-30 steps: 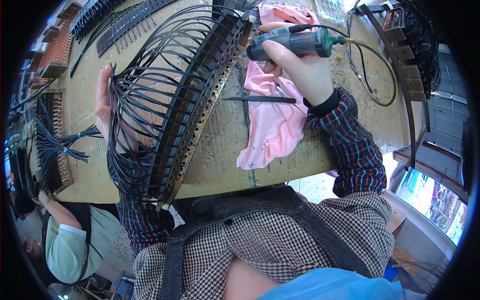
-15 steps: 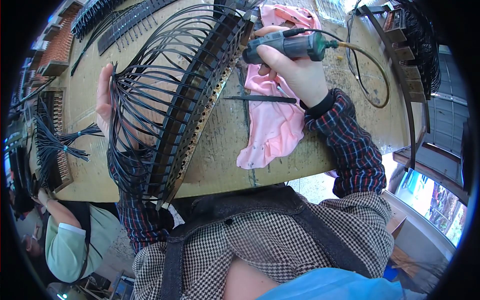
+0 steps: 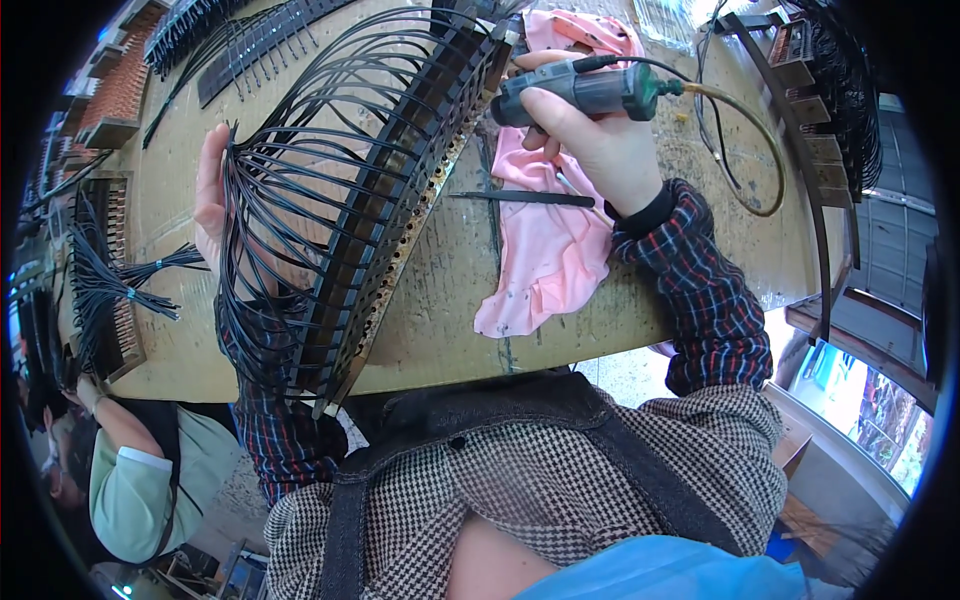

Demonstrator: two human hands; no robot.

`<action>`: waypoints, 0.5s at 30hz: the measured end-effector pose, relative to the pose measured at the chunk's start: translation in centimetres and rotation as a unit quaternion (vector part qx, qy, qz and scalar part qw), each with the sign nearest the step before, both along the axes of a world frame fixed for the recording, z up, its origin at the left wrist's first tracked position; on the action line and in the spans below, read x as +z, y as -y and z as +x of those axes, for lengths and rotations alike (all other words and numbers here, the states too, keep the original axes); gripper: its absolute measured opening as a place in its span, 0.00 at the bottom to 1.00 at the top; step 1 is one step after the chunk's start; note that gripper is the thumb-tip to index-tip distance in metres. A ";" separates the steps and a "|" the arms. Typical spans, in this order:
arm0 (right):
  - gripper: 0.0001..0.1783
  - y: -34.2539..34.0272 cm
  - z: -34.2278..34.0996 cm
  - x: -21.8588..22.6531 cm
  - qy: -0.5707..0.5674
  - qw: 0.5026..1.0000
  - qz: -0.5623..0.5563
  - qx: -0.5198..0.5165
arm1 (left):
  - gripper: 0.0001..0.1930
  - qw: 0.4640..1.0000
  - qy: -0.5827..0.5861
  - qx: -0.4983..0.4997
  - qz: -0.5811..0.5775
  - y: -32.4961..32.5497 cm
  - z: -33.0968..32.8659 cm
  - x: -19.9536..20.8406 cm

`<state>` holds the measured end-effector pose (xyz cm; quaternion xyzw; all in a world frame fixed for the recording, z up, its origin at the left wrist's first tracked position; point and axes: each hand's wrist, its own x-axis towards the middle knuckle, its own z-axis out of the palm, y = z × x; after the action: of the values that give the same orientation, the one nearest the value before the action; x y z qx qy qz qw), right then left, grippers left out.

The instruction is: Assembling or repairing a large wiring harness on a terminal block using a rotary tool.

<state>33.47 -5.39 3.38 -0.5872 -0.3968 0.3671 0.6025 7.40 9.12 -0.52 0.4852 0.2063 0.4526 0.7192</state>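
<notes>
My right hand (image 3: 610, 150) is closed round a grey-green translucent barrel (image 3: 575, 92), like a dispensing syringe, with a green end cap, a cable and an amber hose. Its front end is beside the upper part of a long dark rack (image 3: 385, 205), which stands tilted across the table with a row of brass-coloured parts along its right edge. Many thin black wires (image 3: 290, 185) arch out of the rack to the left. Behind them is my left hand (image 3: 208, 195), fingers stretched upward and palm against the gathered wires, which partly hide it.
Right of the rack, dark tweezers (image 3: 530, 198) lie across a stained pink cloth (image 3: 545, 265). Bundled black wires (image 3: 130, 280) and another rack (image 3: 125, 330) are at the left. A curved dark strip (image 3: 805, 180) with blocks borders the right side. A co-worker (image 3: 150, 470) sits at the lower left.
My right hand and the barrel have shifted very slightly to the right. The rack, the wires and my left hand have hardly moved.
</notes>
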 end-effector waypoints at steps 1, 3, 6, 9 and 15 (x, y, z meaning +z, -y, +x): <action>0.14 0.1 -0.1 0.3 0.004 1.000 -0.002 -0.004 | 0.45 1.000 0.000 0.000 0.000 0.1 0.0 0.0; 0.14 0.1 -0.1 0.3 0.008 1.000 -0.004 -0.007 | 0.45 1.000 -0.016 0.015 0.010 0.5 0.3 0.4; 0.14 0.2 0.0 -0.1 0.005 1.000 -0.001 0.022 | 0.45 0.999 -0.029 0.024 0.018 0.6 0.4 0.4; 0.13 0.0 -0.2 -1.1 0.014 0.999 0.018 0.022 | 0.45 0.998 -0.039 0.031 0.029 0.4 0.3 0.3; 0.13 0.0 -0.3 -1.1 0.003 0.999 0.017 0.027 | 0.45 0.999 -0.035 0.022 0.028 0.2 0.2 0.0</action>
<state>33.20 -5.40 2.26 -0.5668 -0.4205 0.3747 0.6012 7.62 8.88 -0.50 0.5163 0.2294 0.4564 0.6874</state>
